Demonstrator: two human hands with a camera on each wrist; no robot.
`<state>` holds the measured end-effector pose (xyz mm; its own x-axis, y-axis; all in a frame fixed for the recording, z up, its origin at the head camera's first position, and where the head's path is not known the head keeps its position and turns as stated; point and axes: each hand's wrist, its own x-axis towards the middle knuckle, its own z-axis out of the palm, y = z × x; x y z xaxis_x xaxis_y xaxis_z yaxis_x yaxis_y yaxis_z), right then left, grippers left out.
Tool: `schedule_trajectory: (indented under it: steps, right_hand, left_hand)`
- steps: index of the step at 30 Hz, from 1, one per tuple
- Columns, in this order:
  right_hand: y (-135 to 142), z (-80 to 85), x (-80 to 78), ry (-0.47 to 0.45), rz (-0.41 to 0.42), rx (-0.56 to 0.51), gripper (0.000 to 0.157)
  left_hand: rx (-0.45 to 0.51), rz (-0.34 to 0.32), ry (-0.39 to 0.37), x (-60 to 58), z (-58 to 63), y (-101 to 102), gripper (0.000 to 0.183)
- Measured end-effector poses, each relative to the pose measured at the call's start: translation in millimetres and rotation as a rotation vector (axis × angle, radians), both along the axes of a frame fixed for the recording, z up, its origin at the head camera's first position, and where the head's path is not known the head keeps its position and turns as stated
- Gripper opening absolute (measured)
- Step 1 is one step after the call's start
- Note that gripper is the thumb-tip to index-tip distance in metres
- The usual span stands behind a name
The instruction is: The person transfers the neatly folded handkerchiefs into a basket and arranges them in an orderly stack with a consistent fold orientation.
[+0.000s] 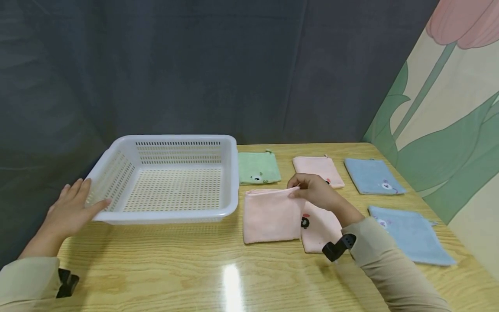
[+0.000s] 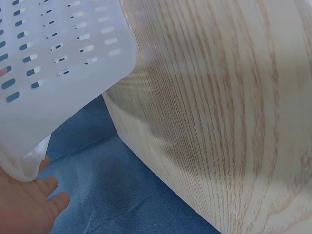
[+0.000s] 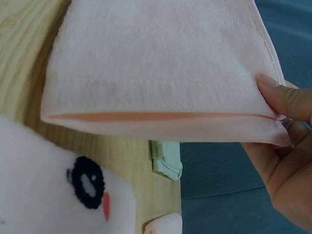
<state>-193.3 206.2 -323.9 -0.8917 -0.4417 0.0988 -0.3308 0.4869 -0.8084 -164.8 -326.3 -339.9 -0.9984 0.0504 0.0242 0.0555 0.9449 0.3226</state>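
Observation:
My right hand pinches a corner of a folded pink towel between thumb and fingers. In the right wrist view this pink towel hangs from the grip, its folded layers slightly parted along one edge. Another pink towel with an embroidered black eye lies partly beneath it and the right arm. At the left, my left hand holds the near-left corner of a white slotted plastic basket, thumb over the rim and fingers along the outside. The basket's inside is bare.
Behind lie a folded green towel and a pink towel. Two blue towels are on the right side of the wooden table. A dark curtain hangs behind; a flower-patterned wall borders the right.

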Motion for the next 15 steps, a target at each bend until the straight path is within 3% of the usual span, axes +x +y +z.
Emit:
schedule_trajectory:
  steps: [15]
  right_hand:
    - [2.0,12.3,1.0,0.029,-0.01,-0.01,0.005]
  left_hand:
    - [0.006,-0.006,-0.006,2.7,3.3,2.2,0.084]
